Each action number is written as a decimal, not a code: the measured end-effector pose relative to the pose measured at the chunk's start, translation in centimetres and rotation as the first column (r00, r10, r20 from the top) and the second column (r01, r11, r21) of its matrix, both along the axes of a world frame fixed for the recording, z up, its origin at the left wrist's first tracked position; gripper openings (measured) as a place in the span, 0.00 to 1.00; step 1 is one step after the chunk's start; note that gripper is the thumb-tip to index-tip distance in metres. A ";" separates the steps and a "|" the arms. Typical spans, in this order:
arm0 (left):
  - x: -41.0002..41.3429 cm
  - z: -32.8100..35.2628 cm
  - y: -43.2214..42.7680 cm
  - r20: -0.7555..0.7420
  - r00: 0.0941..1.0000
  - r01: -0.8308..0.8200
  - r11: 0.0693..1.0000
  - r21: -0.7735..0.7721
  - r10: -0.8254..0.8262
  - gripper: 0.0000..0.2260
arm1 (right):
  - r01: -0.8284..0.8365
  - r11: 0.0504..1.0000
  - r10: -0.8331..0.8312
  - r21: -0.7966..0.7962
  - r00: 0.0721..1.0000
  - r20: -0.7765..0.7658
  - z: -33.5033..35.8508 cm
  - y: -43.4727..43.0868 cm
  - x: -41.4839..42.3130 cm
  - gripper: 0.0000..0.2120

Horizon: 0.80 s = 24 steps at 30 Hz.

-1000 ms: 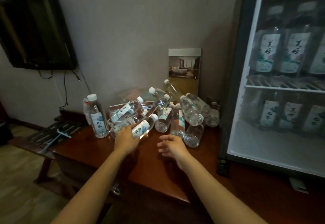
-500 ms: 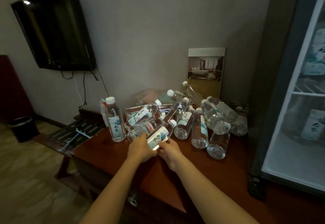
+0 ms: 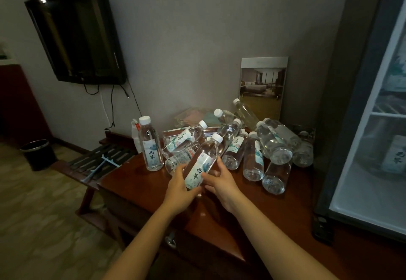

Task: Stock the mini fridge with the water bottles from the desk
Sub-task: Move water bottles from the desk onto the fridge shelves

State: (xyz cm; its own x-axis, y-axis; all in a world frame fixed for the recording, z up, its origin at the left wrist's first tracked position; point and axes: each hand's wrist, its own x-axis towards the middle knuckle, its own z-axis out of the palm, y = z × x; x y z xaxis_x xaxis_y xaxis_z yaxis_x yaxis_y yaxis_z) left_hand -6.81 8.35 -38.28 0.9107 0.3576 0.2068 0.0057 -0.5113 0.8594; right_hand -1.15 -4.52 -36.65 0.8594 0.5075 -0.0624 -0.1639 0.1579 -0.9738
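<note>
two hands now share one water bottle (image 3: pixel 203 162). half a second ago it lay low at the near edge of the heap with the left hand (image 3: pixel 182 188) over it and the right hand (image 3: pixel 220 182) just arriving. a second ago the right hand hung open over the desk (image 3: pixel 140 189), apart from any bottle. now the bottle is tipped up, its white cap pointing far and right, its base near and hidden between the two palms. the left hand's fingers curl round its lower left side and the right hand's fingers wrap its lower right side, so both are clamped on it. the view has also swung left, leaving less of the mini fridge (image 3: pixel 351 104) showing at the right edge.

the held bottle is clear plastic with a pale label carrying dark brush characters and a blue-green motif. it sits just in front of the heap of bottles (image 3: pixel 274 145) lying across the far middle of the desk. one more bottle (image 3: pixel 150 144) stands upright at the heap's left.
</note>
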 end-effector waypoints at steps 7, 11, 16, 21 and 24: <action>-1.9 0.1 -4.3 0.081 0.984 0.172 0.961 -0.215 -0.158 0.30 | -0.004 1.000 0.003 0.007 0.975 0.222 1.7 -4.0 -1.3 0.39; -1.7 1.0 -7.5 0.148 0.971 0.216 0.952 -0.218 -0.187 0.33 | 0.049 0.998 -0.057 0.037 0.957 0.286 3.2 -7.5 -1.9 0.39; -1.4 2.5 -12.2 0.205 0.956 0.250 0.950 -0.188 -0.211 0.34 | 0.155 0.987 -0.159 0.037 0.926 0.343 4.7 -12.5 -2.8 0.37; -1.9 3.2 -17.3 0.262 0.932 0.288 0.951 -0.108 -0.253 0.37 | 0.300 0.953 -0.295 0.050 0.875 0.385 5.4 -17.6 -4.2 0.32; -2.3 3.0 -20.8 0.284 0.907 0.351 0.931 -0.101 -0.311 0.37 | 0.364 0.929 -0.360 0.071 0.840 0.405 5.3 -21.1 -5.1 0.29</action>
